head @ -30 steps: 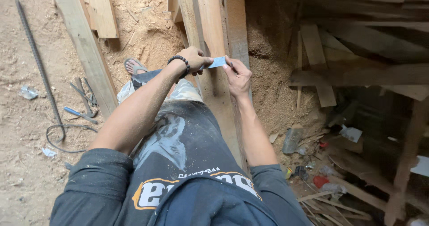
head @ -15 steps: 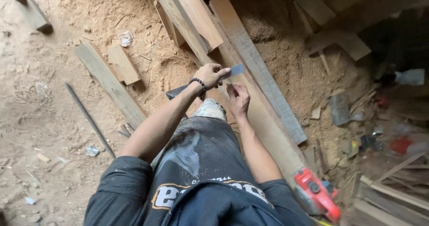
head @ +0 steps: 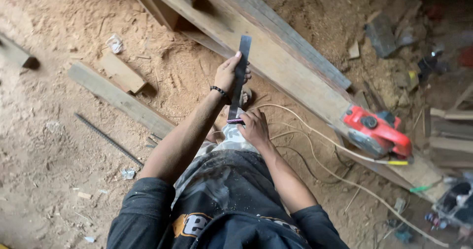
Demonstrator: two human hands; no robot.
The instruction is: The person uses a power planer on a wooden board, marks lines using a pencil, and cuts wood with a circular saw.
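**A:** Over the sawdust floor [head: 59, 180], what is in hand?

**B:** A flat dark metal blade [head: 240, 76], held upright in front of the body. The left hand [head: 227, 74] is closed round its middle, thumb along the edge. The right hand [head: 254, 127] is closed on the lower end, where a striped band wraps it.

**A:** Which step would you call it?

**B:** I judge it a check of the blade, both hands turning it to the eye, above the long plank [head: 276, 57].

**A:** And the next move?

**B:** Likely a firm two-handed grip kept clear of the thin edges, and care at the lower end near the leg.

**A:** Room to move?

**B:** Open ground lies to the left, past the short board [head: 118, 99] and the iron rod [head: 108, 139]. To the right it is tight: a red power planer [head: 377, 131] sits on the plank, and its pale cord [head: 315, 131] loops across the floor just beside the feet.
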